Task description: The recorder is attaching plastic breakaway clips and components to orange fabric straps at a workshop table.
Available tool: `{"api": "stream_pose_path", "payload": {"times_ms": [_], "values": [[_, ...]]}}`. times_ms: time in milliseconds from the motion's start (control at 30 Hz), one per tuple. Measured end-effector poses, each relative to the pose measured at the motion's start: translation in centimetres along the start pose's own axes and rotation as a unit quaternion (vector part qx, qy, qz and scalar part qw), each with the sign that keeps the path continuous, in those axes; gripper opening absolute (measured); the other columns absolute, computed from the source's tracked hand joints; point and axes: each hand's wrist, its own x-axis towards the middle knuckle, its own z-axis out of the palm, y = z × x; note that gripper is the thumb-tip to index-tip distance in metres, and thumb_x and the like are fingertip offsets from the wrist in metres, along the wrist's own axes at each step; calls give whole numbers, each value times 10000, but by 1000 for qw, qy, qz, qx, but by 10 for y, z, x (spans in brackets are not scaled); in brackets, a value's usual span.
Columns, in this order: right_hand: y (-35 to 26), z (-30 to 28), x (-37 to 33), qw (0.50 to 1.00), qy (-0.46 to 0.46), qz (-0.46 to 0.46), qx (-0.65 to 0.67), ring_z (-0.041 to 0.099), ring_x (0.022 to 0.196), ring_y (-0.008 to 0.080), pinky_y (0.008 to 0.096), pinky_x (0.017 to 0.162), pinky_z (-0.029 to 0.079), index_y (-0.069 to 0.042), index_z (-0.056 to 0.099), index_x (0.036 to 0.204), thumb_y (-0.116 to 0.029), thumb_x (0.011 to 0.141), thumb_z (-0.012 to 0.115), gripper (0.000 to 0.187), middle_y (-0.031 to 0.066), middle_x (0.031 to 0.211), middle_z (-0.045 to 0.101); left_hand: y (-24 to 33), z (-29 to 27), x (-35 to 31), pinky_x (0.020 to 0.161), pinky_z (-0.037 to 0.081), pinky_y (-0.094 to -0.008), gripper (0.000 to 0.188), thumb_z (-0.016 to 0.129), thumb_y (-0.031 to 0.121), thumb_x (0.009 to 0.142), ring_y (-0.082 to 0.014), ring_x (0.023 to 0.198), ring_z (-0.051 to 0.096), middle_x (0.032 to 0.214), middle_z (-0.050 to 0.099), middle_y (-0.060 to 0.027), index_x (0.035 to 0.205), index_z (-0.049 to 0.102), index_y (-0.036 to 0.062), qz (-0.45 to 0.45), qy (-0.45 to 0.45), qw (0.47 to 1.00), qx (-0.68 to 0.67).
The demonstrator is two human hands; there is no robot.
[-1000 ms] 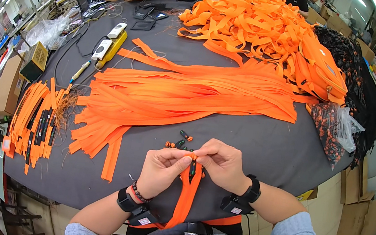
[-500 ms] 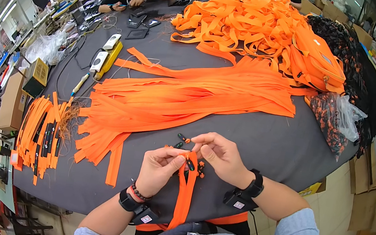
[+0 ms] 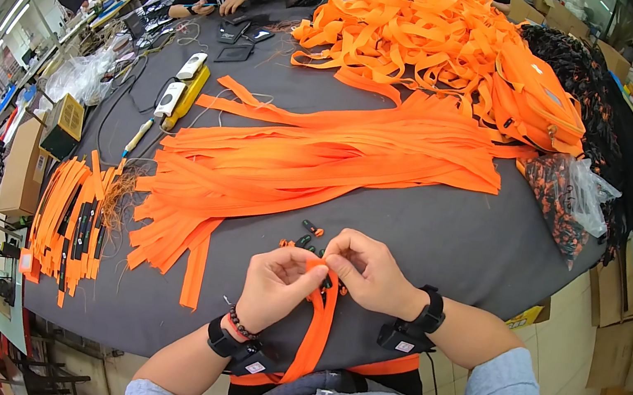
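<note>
Along the table's (image 3: 445, 227) near edge, your left hand (image 3: 277, 281) and right hand (image 3: 372, 275) pinch the orange tape's (image 3: 318, 330) top end. You seem to be fitting the dark slider (image 3: 327, 281); next likely calls for a steady left pinch while the right works it.

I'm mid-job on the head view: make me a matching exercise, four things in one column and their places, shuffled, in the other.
Things
1. Held orange strip
2. Tangled heap of orange straps
3. Plastic bag
4. Short orange and black strips

Places
A. By the right edge of the grey table, small black and orange pieces inside
B. Between the fingertips of the left hand, lower part running down toward the person's waist
C. Near the table's left edge, laid side by side
D. Toward the table's far side, piled up

Pairs: 1-B, 2-D, 3-A, 4-C
</note>
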Motion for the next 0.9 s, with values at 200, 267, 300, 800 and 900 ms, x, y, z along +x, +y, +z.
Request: {"api": "stream_pose_path", "payload": {"times_ms": [200,267,300,800,900], "values": [[10,-29,12,959,169,86,212,534,781,60,225,727,456,-60,547,980,-140,990,500,93,-21,869,571,-14,4,-5,646,493,-171,109,689,70,862,-24,714,607,809,666,-7,899,643,-22,-132,-129,983,-4],[-1,-46,22,919,253,89,289,558,747,86,253,721,477,-72,565,965,-169,987,513,112,-6,847,596,2,-1,-4,736,540,-250,76,665,32,867,-117,776,664,839,675,-43,905,619,-16,-185,-183,966,-8],[-3,-60,26,910,271,72,306,570,750,94,265,725,485,-75,573,965,-191,981,531,124,-1,838,606,6,-4,-4,750,549,-270,70,659,28,869,-134,780,673,841,675,-50,902,614,-15,-205,-205,956,-42],[5,-43,8,897,-54,112,425,571,1036,147,296,850,465,-98,482,1183,-414,941,573,409,58,1134,577,63,16,-27,1000,467,-394,489,539,15,938,-262,1219,533,1281,558,-140,1392,360,44,12,-99,971,-216],[-37,-6,-5,887,-264,136,355,603,1043,165,323,914,464,-53,436,1304,-291,938,603,468,92,1124,614,71,21,-39,1026,442,-426,484,525,-7,932,-279,1248,504,1303,537,-131,1384,378,81,77,-22,977,-200]]}}
